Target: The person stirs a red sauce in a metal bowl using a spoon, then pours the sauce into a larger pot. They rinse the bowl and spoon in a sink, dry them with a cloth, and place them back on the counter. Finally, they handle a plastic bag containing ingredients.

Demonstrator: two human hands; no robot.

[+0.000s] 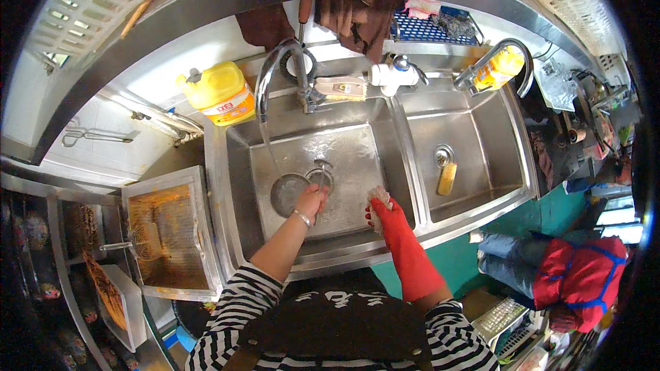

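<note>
My bare left hand (311,201) grips a thin metal utensil (323,175) over the left basin of a steel double sink (350,144). Below that hand a round dark disc (286,195) lies at the basin's bottom, with a smaller round part beside it; whether they belong to the utensil I cannot tell. Water runs from the curved chrome faucet (262,82) near the disc. My right hand (384,211), in a long red rubber glove, holds a pale crumpled scrubber (379,197) over the same basin, near its right wall.
A yellow brush or sponge (447,179) lies by the right basin's drain. Yellow jugs (227,87) and a scrub brush (340,87) stand or lie along the back. A greasy metal tray with a wire skimmer (147,242) is at left. A person in a red vest (577,278) is at right.
</note>
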